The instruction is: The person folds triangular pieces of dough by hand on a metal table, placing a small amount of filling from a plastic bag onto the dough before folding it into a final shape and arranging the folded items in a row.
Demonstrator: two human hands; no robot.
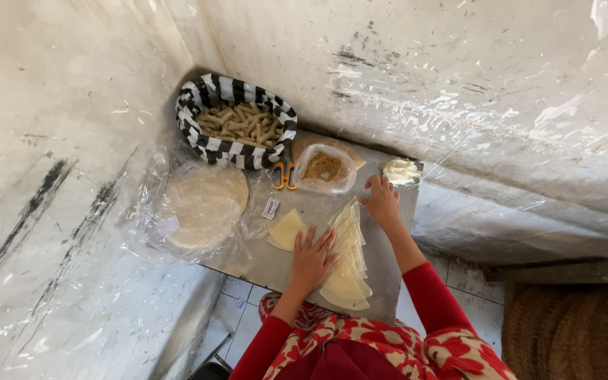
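Looking down from the head view, two hands work on one small grey table [388,281] set in a corner. Flat and open with fingers spread, the left hand [312,255] presses on one fanned row of pale dough triangles [350,257], gripping nothing. At the far tip of that row rests the right hand [381,200], fingers loosely bent on the dough; I cannot tell whether it pinches a piece. Just left of the left hand lies one separate dough triangle [286,229], and beyond it one small white label [271,208]. Further left sits one clear plastic bag of round flat dough sheets [202,204]. Beyond the hands stand one black-and-white striped basket [237,151] of rolled pastries, one clear tub of brown filling [324,169], one pair of orange-handled scissors [283,176], and one white lump [401,170].
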